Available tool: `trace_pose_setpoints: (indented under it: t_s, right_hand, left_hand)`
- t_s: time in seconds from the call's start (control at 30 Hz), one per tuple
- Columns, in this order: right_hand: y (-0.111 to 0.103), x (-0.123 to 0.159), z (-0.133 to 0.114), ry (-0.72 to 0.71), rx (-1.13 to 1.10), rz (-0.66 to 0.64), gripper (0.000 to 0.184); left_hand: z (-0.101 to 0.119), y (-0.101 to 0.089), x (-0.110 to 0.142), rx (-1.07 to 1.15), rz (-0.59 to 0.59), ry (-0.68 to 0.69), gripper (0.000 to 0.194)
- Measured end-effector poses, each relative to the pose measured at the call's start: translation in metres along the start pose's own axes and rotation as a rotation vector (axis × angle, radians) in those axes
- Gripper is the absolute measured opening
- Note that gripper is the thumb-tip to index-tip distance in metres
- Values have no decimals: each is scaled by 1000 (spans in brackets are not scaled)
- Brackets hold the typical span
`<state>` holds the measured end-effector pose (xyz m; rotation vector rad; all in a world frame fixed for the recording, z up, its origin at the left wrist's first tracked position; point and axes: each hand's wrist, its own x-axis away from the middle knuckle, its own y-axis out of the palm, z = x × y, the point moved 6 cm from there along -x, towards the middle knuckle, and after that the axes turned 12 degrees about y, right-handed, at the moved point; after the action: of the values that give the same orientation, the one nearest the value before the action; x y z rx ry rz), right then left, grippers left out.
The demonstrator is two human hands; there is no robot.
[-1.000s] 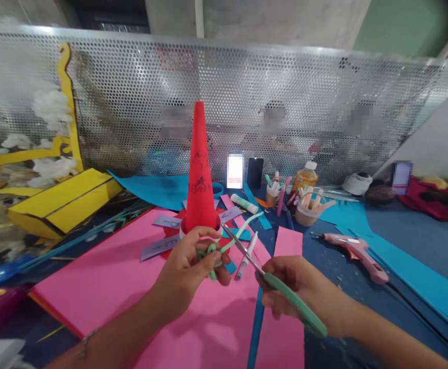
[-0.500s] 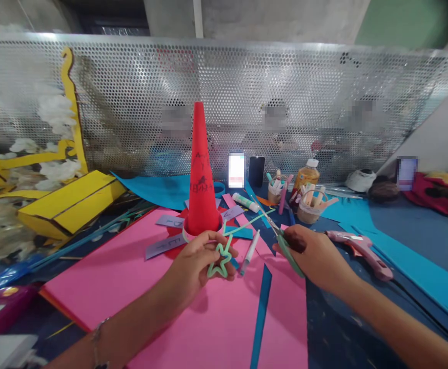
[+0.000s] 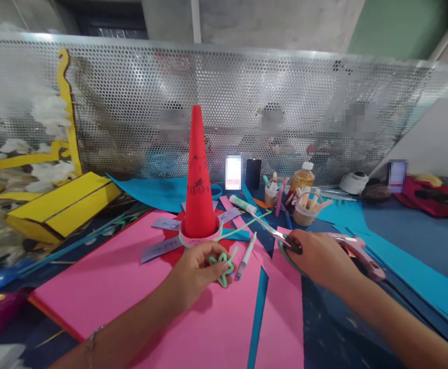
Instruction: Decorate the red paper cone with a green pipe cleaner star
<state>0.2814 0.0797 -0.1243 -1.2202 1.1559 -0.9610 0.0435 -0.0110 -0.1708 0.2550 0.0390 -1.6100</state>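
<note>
Starting at the left of the frame, with a yellow box (image 3: pixel 64 207) on the tabletop (image 3: pixel 335 318), then moving right onto a large pink sheet (image 3: pixel 104 287). Passing a red cone (image 3: pixel 200 200), upright near the centre. Just in front, pinching a small green star (image 3: pixel 224 283) between thumb and fingers of the left hand (image 3: pixel 197 269), with a short tail poking up. Beyond that, slanting towards the right, coming to a thin green strand (image 3: pixel 243 226), apparently apart from the star. Next, reaching a marker (image 3: pixel 247 256), then a pair of scissors (image 3: pixel 276 234) gripped in the right hand (image 3: pixel 316 253), with blades pointing up and left across the strand. Unable to tell contact from mere overlap there. Finishing at a pink glue gun (image 3: pixel 366 259), partly behind the right hand.

Seemingly at a shaping and trimming step, judging by the bent star and ready blades. Probably calling next for a light, steady pinch to spare the points, and for blades well clear of the left fingertips.
</note>
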Motion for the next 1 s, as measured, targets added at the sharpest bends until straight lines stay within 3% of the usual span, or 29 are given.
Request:
trace_pose_setpoints:
  t_s: [0.17, 0.3, 0.5, 0.8, 1.0]
  right_hand:
    - [-2, 6, -8, -23, 90, -30, 31]
    - [-2, 15, -14, -8, 110, -84, 34]
    - [1, 23, -18, -26, 21, -151, 19]
    - [8, 25, -15, -111, -90, -115, 9]
    - [-3, 30, -19, -177, -32, -101, 24]
  left_hand:
    - [-1, 1, 2, -95, -48, 61, 20]
    - [2, 2, 6, -199, -53, 30, 15]
    - [3, 6, 10, -271, -85, -14, 20]
    - [-2, 10, 16, -282, -142, -50, 23]
    - [9, 9, 12, -602, -124, 98, 10]
